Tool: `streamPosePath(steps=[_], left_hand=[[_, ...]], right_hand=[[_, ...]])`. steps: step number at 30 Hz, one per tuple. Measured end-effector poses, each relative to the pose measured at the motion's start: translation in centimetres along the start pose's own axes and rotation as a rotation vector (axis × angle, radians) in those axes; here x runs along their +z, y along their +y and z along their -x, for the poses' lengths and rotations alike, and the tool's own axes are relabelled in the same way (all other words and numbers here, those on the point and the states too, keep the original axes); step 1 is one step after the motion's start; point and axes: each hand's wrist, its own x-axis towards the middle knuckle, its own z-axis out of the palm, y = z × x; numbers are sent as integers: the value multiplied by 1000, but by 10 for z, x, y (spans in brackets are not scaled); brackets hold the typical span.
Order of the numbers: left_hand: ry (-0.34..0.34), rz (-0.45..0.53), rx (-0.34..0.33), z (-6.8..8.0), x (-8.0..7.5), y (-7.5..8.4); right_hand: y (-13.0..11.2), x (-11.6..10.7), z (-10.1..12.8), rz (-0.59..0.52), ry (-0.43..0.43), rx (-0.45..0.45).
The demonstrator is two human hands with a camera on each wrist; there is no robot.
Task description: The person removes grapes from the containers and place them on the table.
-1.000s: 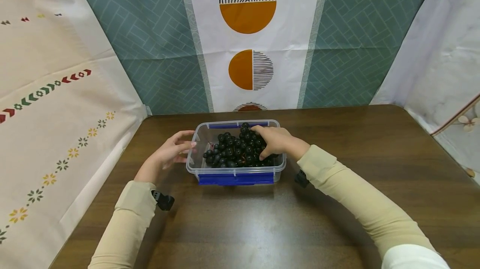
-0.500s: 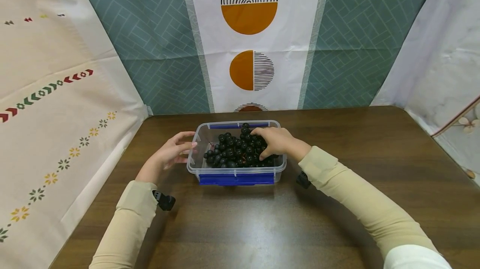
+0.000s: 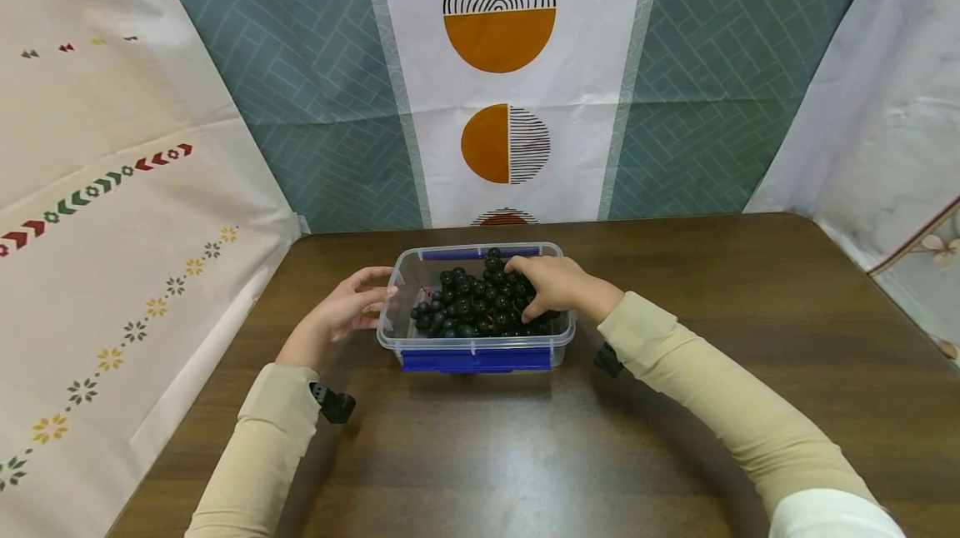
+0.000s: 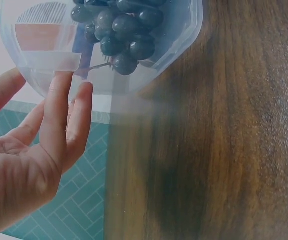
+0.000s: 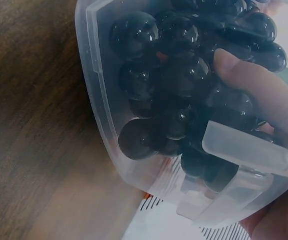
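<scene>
Fingers point(image 3: 372, 292) of the left hand point(image 3: 341, 313) straight, relaxed, spread a bit; tips touch left wall of clear plastic container point(image 3: 393, 330). Left wrist view: fingertips point(image 4: 63, 87) at container's rim tab, holding nothing. Container sits on brown desk point(image 3: 675, 288), toward far edge, centre-left, blue clips on near and far sides. Dark grapes point(image 3: 465, 305) fill container, bunched toward right half. Right hand point(image 3: 551, 284) reaches over right rim into container, fingers point(image 3: 525, 267) curled down over top of grapes, gripping bunch. Right wrist view: thumb point(image 5: 254, 82) pressed against grapes point(image 5: 179, 75) inside container wall point(image 5: 96, 65). Beige sleeves on both arms, black strap at each wrist. Patterned cloth backdrops behind far desk edge and on both sides.
</scene>
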Motion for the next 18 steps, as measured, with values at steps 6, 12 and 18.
streamPosePath(steps=[6, 12, 18], left_hand=[[7, 9, -5, -1, 2, 0], [15, 0, -8, -1, 2, 0], [19, 0, -6, 0, 2, 0]], right_hand=[[0, -2, 1, -33, -3, -36], [0, -4, 1, -54, -6, -58], [0, -6, 0, -60, -32, -57]])
